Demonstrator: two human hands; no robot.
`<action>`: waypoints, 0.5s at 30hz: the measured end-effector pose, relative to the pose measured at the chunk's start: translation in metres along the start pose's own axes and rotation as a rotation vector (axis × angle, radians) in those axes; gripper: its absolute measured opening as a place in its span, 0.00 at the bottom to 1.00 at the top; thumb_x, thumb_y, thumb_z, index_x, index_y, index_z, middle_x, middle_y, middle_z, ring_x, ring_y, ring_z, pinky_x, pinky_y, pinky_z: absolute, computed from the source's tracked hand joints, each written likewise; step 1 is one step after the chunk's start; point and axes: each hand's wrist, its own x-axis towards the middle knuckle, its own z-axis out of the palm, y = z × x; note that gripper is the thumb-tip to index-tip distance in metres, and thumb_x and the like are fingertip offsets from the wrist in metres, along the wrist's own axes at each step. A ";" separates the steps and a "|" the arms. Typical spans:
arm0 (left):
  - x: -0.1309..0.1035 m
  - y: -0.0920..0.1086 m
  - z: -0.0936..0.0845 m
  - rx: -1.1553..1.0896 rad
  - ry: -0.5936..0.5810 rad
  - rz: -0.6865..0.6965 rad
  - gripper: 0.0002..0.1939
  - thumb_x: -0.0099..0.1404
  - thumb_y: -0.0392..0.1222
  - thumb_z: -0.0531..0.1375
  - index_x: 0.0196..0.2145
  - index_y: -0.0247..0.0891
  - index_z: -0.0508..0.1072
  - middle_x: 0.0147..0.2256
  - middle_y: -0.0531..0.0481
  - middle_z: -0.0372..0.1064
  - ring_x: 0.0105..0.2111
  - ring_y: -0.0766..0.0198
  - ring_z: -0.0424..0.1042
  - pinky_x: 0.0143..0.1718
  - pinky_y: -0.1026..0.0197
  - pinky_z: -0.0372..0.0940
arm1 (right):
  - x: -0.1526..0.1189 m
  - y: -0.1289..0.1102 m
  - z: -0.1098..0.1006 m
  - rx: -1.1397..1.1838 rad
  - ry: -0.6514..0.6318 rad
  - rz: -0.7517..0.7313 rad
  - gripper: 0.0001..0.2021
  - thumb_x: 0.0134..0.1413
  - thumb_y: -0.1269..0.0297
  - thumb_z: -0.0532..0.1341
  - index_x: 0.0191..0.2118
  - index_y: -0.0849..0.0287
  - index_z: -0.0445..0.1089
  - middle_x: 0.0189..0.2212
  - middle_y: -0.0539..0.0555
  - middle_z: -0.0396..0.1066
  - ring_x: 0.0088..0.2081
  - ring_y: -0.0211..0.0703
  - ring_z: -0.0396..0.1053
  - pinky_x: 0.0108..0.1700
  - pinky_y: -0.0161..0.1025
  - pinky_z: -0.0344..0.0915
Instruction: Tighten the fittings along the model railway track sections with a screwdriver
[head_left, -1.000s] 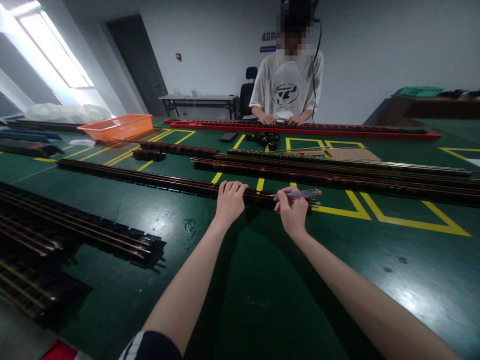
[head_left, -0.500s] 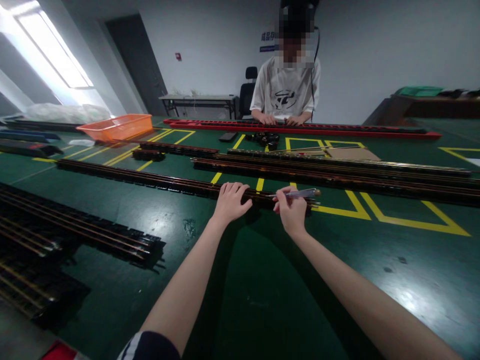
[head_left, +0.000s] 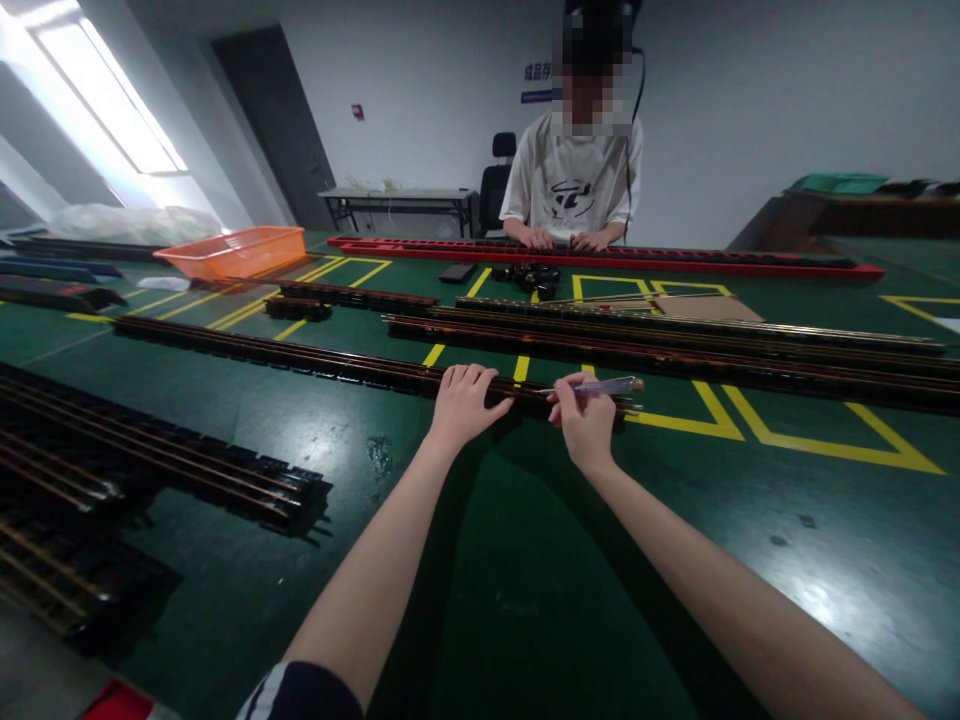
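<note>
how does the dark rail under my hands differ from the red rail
The dark rail is blackish with coppery lines; the red rail is red with black along it. Your left hand rests on the dark rail and your right hand holds a screwdriver over it; a co-worker's hands are at the red rail. The dark rail lies nearer you than the red rail. Both are long, narrow and on the table.

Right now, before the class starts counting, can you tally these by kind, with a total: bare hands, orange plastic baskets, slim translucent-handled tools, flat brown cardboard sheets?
Bare hands: 4 (wearer's left hand, wearer's right hand, co-worker's right hand, co-worker's left hand)
Orange plastic basket: 1
Slim translucent-handled tool: 1
Flat brown cardboard sheet: 1
Total: 7
</note>
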 end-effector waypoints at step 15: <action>0.000 0.002 0.000 0.013 0.059 0.034 0.21 0.65 0.50 0.56 0.50 0.37 0.72 0.49 0.44 0.72 0.52 0.51 0.67 0.62 0.46 0.53 | 0.000 -0.002 0.001 -0.036 0.004 -0.040 0.10 0.55 0.58 0.57 0.29 0.57 0.62 0.20 0.49 0.69 0.16 0.36 0.64 0.20 0.35 0.62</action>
